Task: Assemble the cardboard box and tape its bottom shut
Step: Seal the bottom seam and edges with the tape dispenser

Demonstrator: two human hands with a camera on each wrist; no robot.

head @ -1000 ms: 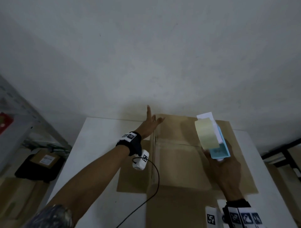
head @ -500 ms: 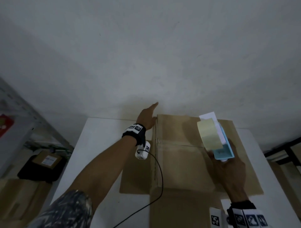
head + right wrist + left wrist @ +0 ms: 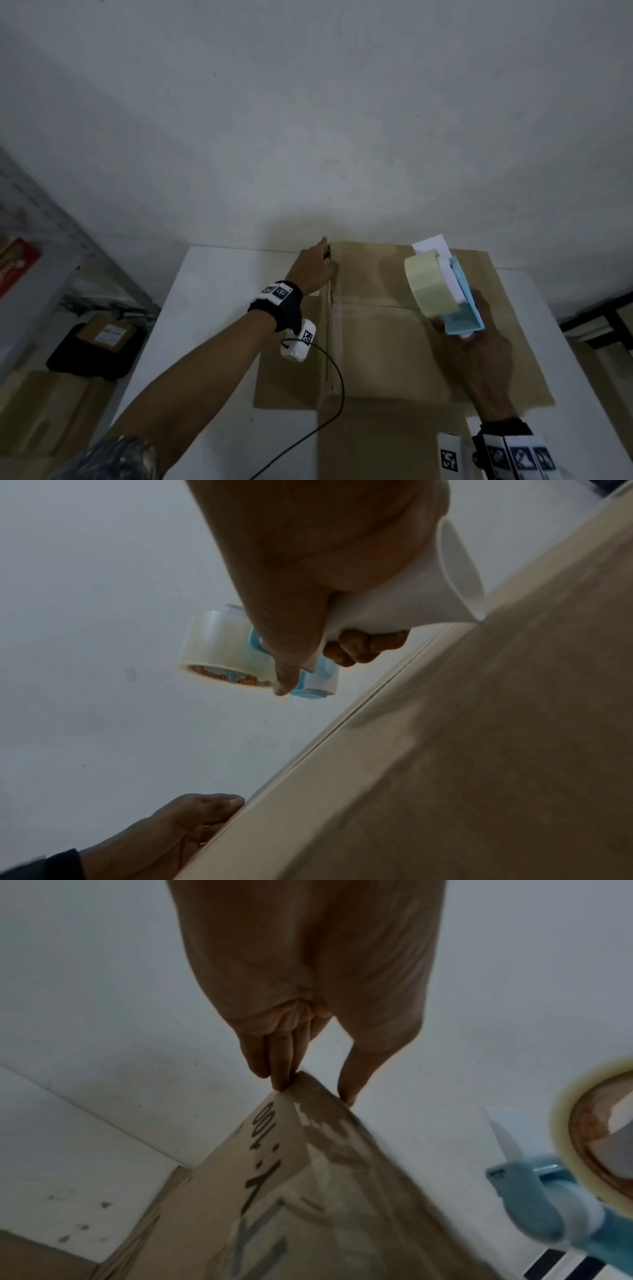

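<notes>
box (image 3: 376,342): sits on the white table (image 3: 212,308), pushed up near the wall, brown flaps sticking out flat at the sides. Upper face has a seam across it, looks like old tape patches on the cardboard.
feel: I'd guess light and a bit floppy, thin board, so it'll slide or buckle if you lean on it. Best bet is holding it by an edge or corner, not the middle of a panel.
left hand (image 3: 313,270): fingers pretty much straight, tips (image 3: 281,1069) pressing the box's far left corner with the thumb on the other side of that edge. Bracing it, not really clamping.
right hand (image 3: 476,346): wrapped around the handle of the tape gun (image 3: 459,301), held just above the box's right part. Roll (image 3: 428,284) isn't touching the cardboard as far as I can tell.
step: probably lining up to lay tape on the seam, none freshly laid that I can see.
around: shelving (image 3: 41,240) and some stuff on the floor to the left.
</notes>
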